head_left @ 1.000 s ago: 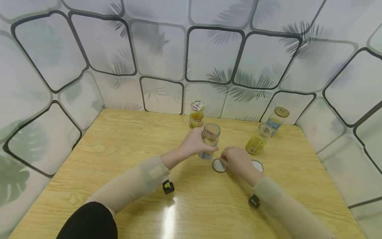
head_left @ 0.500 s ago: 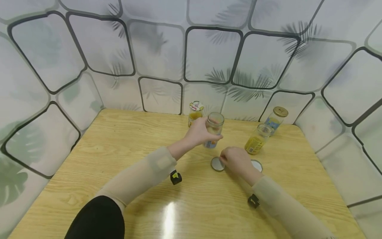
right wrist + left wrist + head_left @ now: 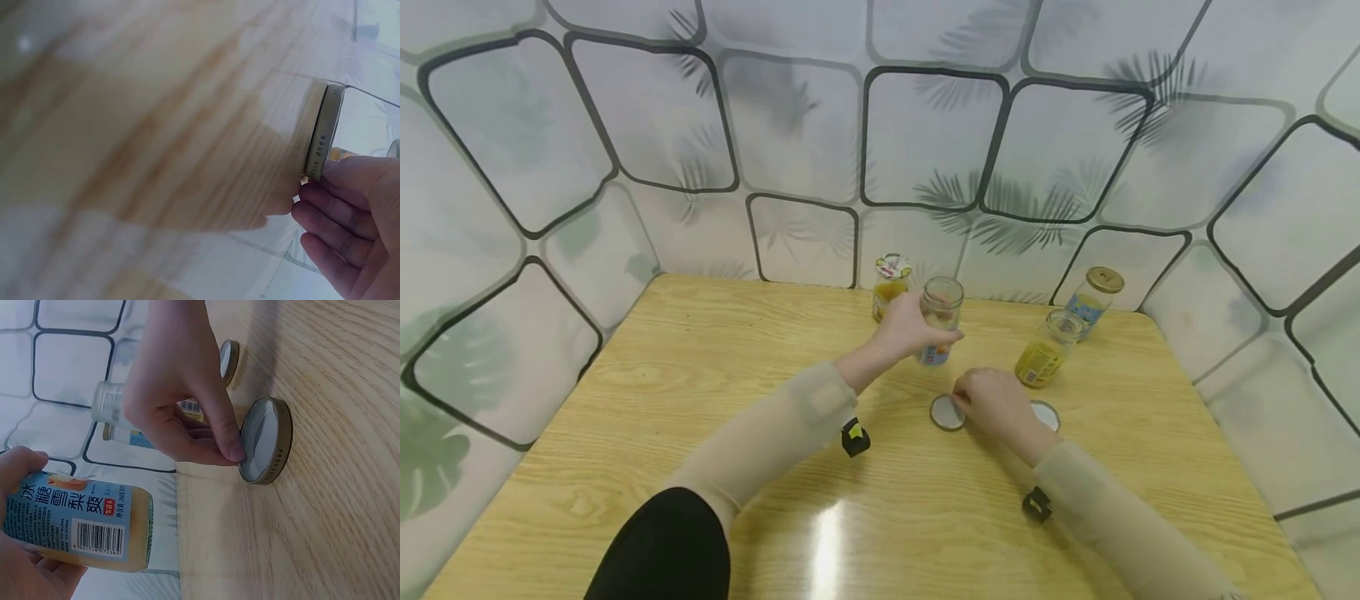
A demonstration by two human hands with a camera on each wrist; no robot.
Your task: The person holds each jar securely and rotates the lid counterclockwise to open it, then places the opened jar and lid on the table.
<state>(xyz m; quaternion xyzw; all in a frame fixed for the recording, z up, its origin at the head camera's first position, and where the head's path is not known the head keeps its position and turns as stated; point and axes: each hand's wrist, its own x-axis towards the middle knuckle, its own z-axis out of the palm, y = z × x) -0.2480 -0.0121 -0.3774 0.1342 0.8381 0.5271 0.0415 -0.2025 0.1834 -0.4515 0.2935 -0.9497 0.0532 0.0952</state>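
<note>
From where I'm standing, the person's left hand (image 3: 901, 327) is curling round an open glass jar (image 3: 94, 515), holding it up off the tabletop (image 3: 700, 358), near the back; the fingers are covering much of its side, and the blue label is hiding how full it is. The right hand (image 3: 996, 402) is nearly closed, thumb and forefinger pinching the near rim of a lid (image 3: 947, 413) that is lying inside-up on the tabletop below the jar; from above, the knuckles are blocking the pinch itself, but the left wrist view is showing it. A second lid (image 3: 1047, 415) is lying just beyond, partly disappearing behind the right hand. Behind the left hand, a jar with a patterned top (image 3: 889, 292) is standing, its lower part half hidden. Over to the right, an open yellow-labelled jar (image 3: 1042, 362) is standing in front of a gold-capped jar (image 3: 1096, 300) and covering some of its base; I can't be sure whether those two are touching. The small print round the pinched lid's edge is coming out too blurred to read.
</note>
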